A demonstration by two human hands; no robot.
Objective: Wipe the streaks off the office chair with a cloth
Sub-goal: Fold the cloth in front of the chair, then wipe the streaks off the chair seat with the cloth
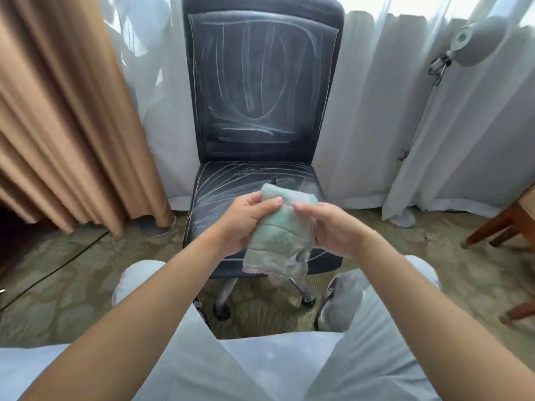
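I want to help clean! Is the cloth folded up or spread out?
Folded. The cloth is doubled over between the left hand and right hand.

tan drape (58, 117) left | white sheers (376, 117) backlit | patterned carpet (72, 285) | lamp (477, 41) right

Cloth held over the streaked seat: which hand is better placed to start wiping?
Probably the left hand: its thumb and fingers wrap the cloth, while the right hand only touches its edge. Seat streaks lie directly below.

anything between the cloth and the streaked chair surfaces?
Nothing visible. The cloth, held by the left hand and right hand, hangs in front of the chair; seat and backrest streaks are unobstructed.
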